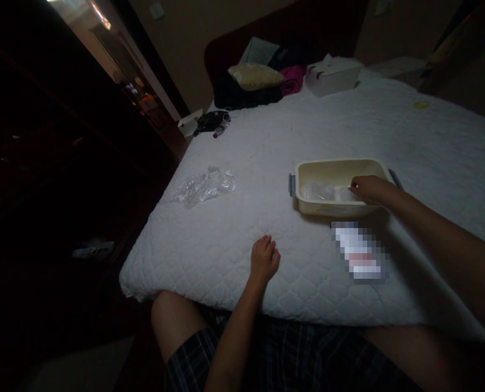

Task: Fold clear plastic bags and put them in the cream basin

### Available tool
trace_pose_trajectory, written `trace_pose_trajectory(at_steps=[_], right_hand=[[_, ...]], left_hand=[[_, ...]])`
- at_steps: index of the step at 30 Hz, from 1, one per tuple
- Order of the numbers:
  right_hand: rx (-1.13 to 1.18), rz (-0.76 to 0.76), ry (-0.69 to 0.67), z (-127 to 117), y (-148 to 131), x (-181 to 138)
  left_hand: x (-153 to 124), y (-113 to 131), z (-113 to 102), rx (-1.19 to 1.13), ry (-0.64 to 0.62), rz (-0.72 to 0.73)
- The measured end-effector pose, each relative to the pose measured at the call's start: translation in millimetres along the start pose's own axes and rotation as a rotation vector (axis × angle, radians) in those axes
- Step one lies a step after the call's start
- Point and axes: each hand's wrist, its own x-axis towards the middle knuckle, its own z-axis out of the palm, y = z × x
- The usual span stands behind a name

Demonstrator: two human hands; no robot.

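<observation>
A cream plastic storage box (327, 209) with grey side clips stands lidless on the white quilted bed. My right hand (370, 189) reaches over its right front rim, fingers pinched at a clear plastic bag (342, 193) inside. More clear plastic (318, 190) lies in the left part of the box. Nearer the bed's front edge, my left hand (264, 258) rests on the quilt, its fingers loosely bent and a little apart, holding nothing. A blurred-out phone-like object (358, 253) lies in front of the box.
Crumpled clear plastic (209, 187) lies on the bed at left. Toward the headboard are a light pillow (255, 76), a rolled magenta cloth (291, 80) and a white box (332, 77). A small bottle (221, 127) lies by dark items at the far left edge.
</observation>
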Motion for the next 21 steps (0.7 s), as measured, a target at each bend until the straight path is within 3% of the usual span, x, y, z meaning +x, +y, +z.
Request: trace_pose_trajectory(at_steps=[6, 11, 14, 16, 21], right_hand=[[-0.009, 0.012, 0.217, -19.6, -29.0, -30.9], [0.01, -0.163, 0.443, -12.0, -82.9, -65.8], [0.235, -0.371, 0.552, 24.9, -126.4, -83.8], [0.36, -0.393, 0.574, 61.7, -156.9, -95.3], [0.388, -0.365, 0.575, 151.4, -211.3, -121.2]], left_hand=[[0.0, -0.5, 1.3, 0.004, 0.002, 0.002], [0.0, -1.5, 3.9, -0.014, 0.028, 0.021], [-0.5, -2.3, 4.9, -0.023, 0.029, 0.014], [-2.0, -3.1, 4.8, -0.012, 0.042, -0.012], [-8.8, -3.6, 4.0, 0.1, 0.113, -0.221]])
